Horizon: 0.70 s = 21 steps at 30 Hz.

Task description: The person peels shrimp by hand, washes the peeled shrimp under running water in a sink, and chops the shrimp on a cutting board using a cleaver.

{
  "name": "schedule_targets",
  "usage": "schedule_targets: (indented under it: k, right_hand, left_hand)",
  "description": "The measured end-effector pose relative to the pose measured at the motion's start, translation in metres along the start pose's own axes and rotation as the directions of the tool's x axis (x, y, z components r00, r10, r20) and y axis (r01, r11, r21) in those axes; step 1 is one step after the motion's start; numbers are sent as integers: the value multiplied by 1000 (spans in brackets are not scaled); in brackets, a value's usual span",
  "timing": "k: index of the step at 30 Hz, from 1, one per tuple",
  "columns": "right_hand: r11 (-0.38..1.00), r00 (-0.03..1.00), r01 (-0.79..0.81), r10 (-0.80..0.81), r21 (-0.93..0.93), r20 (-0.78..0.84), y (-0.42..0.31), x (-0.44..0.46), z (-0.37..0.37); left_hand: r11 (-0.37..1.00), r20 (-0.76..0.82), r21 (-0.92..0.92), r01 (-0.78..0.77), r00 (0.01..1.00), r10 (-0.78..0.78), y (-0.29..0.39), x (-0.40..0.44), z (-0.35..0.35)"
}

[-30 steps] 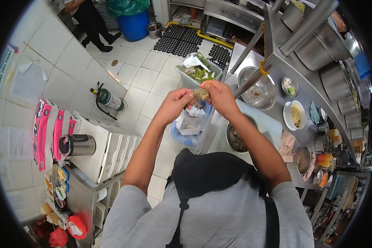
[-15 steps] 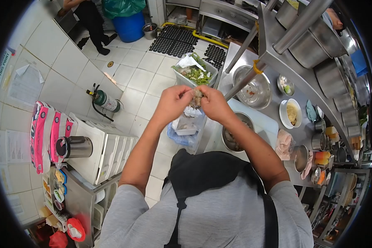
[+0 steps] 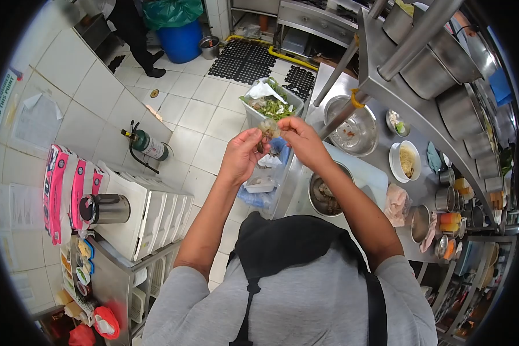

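Observation:
Above the floor, beside the counter, a greyish, translucent raw shrimp [image 3: 267,128] is up between my two hands. My left hand [image 3: 240,154] pinches it from below with thumb and fingertips. The fingers of my right hand [image 3: 303,143] are closed at the shrimp's right side, seemingly gripping its edge; the exact contact is too small to make out. Under my right forearm, a steel bowl [image 3: 315,199] holds more greyish shrimp and stands on a white cutting board [image 3: 369,173]. A plastic bin of leafy scraps [image 3: 298,109] stands just beyond my hands.
A blue plastic bag and white tray [image 3: 260,185] lie below my hands. On the counter are a large steel bowl [image 3: 368,138] and a white bowl of noodles [image 3: 395,162]. A metal shelf post [image 3: 343,115] rises near my right hand. Another person [image 3: 134,40] stands far left.
My hands have drawn slightly apart, turning the shrimp more upright. My right hand has moved a little right. The far person has shifted position.

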State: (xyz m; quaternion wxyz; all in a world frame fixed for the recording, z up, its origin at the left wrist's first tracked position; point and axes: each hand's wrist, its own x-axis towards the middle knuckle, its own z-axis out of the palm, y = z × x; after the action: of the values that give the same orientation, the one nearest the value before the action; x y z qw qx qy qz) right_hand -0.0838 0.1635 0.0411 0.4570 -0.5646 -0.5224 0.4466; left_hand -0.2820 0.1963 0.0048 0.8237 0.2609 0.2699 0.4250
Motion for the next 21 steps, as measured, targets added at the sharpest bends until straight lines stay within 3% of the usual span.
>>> schedule_targets:
  k: [4, 7, 13, 16, 19, 21]
  right_hand:
    - [984, 984, 166, -170, -68, -50, 3, -1, 6]
    - [1000, 999, 23, -23, -10, -39, 1, -3, 6]
    - [964, 999, 6, -15, -266, -30, 12, -2, -4]
    - [874, 948, 221, -297, -433, -116, 6, -9, 1]
    - [989, 992, 102, -110, -111, -69, 11, -8, 1]
    - [995, 998, 53, -55, -79, -24, 5, -9, 0]
  left_hand:
    - [973, -5, 211, -91, 996, 94, -5, -1, 8]
    - [935, -17, 343, -92, 994, 104, -4, -4, 16]
    - [895, 1, 437, -93, 995, 103, -8, -3, 9]
    - [872, 0, 480, -98, 994, 112, -10, -3, 9]
    - [844, 7, 525, -108, 992, 122, -13, -4, 6]
    - [845, 2, 523, -109, 992, 126, -13, -5, 4]
